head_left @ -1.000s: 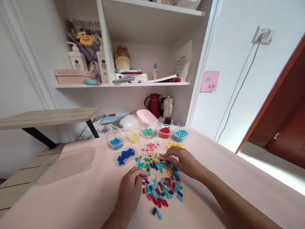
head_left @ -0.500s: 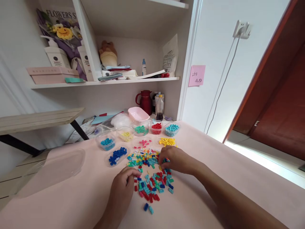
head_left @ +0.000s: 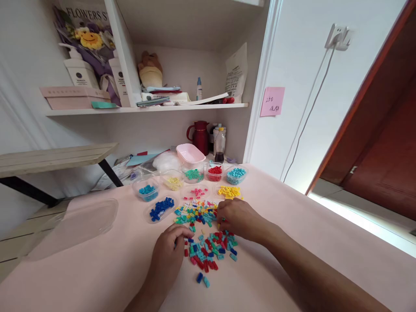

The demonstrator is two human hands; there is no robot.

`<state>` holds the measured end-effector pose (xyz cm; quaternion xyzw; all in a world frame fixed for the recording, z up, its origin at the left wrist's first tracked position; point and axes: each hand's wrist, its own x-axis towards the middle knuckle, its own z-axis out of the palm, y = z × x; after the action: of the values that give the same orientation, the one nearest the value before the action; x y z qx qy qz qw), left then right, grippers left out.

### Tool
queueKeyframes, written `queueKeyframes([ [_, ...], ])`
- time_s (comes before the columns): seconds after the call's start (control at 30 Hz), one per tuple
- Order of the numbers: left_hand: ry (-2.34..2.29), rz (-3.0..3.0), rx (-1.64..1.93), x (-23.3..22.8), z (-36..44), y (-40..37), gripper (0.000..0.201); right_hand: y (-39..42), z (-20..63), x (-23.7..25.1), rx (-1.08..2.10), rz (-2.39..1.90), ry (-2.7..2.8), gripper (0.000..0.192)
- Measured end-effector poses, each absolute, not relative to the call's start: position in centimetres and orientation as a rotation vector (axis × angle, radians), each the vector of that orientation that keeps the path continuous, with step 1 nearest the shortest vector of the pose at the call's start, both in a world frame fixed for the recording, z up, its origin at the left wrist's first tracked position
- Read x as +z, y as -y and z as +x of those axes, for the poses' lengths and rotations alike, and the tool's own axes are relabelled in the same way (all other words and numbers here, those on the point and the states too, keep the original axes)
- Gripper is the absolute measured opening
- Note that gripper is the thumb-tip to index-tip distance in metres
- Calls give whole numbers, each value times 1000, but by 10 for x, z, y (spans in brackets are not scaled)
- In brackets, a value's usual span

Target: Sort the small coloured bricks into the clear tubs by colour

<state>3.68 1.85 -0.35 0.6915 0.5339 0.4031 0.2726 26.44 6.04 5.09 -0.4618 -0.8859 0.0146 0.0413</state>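
A loose pile of small mixed-colour bricks (head_left: 208, 249) lies on the pale pink table (head_left: 107, 268). My left hand (head_left: 167, 255) rests at the pile's left edge with curled fingers, thumb and fingertips pinched together beside the bricks. My right hand (head_left: 235, 218) lies palm down over the pile's upper right part, its fingertips bent into the bricks. What either hand holds is hidden. Behind the pile, sorted bricks sit in clear dishes: dark blue (head_left: 160, 208), light blue (head_left: 147, 190), pale yellow (head_left: 172, 182), green (head_left: 194, 174), red (head_left: 214, 170), cyan (head_left: 236, 174), pink (head_left: 198, 192) and yellow (head_left: 229, 191).
A large clear plastic lid (head_left: 74, 225) lies at the table's left. A pink tub (head_left: 190, 153), a red jug (head_left: 199, 135) and a bottle (head_left: 220, 145) stand at the back under the shelf (head_left: 146, 109). A wooden bench top (head_left: 52, 157) juts in from the left.
My right hand has drawn back from the pile's far edge near the yellow bricks to its middle. My left hand stays at the left edge. The view has shifted slightly.
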Motion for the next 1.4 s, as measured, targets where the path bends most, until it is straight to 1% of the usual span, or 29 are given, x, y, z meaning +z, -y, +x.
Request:
queueKeyframes([
  [0.1,-1435,1873,1087,-3,37,-18,31,-57,261,51,-64,-1432,2756,8],
  [0.17,-1436,1880,1084,-3,37,-18,31,-55,259,51,-71,-1423,2751,10],
  [0.4,-1431,1898,1073,-3,37,-19,33,-67,277,54,265,-1434,2559,12],
  [0.6,-1440,1902,1064,0,38,-17,33,-87,304,51,343,-1542,2204,13],
  [0.83,-1444,1914,1069,-1,38,-16,34,-110,319,32,199,-1606,1826,16],
  [1.0,-1449,1918,1053,0,38,-17,34,-113,326,29,177,-1631,1703,24],
  [1.17,-1446,1933,1038,1,38,-16,33,-101,319,41,218,-1596,1790,21],
  [1.3,-1453,1943,1032,1,38,-17,33,-93,317,50,128,-1813,1940,16],
  [1.4,-1451,1956,1029,0,38,-18,34,-92,322,52,69,-1942,2023,21],
])
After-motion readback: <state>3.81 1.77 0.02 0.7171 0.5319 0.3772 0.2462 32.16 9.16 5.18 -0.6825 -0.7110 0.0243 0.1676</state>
